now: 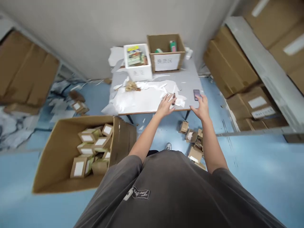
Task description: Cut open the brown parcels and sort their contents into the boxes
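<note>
My left hand is spread low over the front of the white table, its fingertips beside a small dark reddish-brown object. Whether they touch it I cannot tell. At the table's right front, my right hand has its fingers apart, with nothing visible between them. Just beyond those fingers lies a dark phone-like item. White paper scraps are near the left fingertips, and a tan crumpled bundle rests farther left.
A white box and a cardboard box stand at the table's back. A big open carton of small boxes is at left. Small boxes lie on the floor; loaded shelving stands at right.
</note>
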{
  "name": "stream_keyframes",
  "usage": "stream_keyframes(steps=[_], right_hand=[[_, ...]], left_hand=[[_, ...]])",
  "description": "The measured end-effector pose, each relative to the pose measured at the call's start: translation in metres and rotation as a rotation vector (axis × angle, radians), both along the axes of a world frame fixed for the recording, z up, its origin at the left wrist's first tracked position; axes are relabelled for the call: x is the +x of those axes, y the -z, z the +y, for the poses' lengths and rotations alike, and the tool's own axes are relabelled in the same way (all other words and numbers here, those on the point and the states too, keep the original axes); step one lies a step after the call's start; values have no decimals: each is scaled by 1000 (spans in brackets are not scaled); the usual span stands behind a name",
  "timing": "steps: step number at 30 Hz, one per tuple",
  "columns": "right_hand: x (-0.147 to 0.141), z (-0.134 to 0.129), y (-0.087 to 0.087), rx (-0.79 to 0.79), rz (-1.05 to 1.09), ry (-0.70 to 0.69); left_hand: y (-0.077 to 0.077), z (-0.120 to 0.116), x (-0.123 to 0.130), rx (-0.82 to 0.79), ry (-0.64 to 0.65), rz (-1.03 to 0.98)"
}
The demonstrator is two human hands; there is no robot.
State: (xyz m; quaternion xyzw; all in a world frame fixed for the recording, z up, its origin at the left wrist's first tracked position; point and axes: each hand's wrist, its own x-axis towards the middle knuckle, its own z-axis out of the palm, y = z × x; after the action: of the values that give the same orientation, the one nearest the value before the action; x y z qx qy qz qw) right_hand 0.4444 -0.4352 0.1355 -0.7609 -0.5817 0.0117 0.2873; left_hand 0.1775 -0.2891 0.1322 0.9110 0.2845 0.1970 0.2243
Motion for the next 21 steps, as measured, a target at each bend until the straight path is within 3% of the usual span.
stream_keyframes(steps=[4, 7, 10, 13, 16, 18, 21], right_hand=[[-112, 108, -4, -15, -10, -297], [-229, 179, -4, -40, -41, -537], [-357, 231, -5, -30, -75, -780], [-480, 261, -6, -5, -97, -981], [-589, 275, -7, -3, -117, -1136], [-648, 278, -7, -14, -136, -1226], [-714, 280, -3, -37, -166, -1331]], left_hand=[[3, 28, -133, -15, -285, -22], [10, 34, -258, -38, -531, -29], [16, 25, -387, -58, -760, -39], [21, 5, -501, -74, -951, -49], [24, -21, -592, -88, -1111, -60], [26, -37, -637, -101, -1204, -63], [34, -57, -685, -138, -1316, -57]])
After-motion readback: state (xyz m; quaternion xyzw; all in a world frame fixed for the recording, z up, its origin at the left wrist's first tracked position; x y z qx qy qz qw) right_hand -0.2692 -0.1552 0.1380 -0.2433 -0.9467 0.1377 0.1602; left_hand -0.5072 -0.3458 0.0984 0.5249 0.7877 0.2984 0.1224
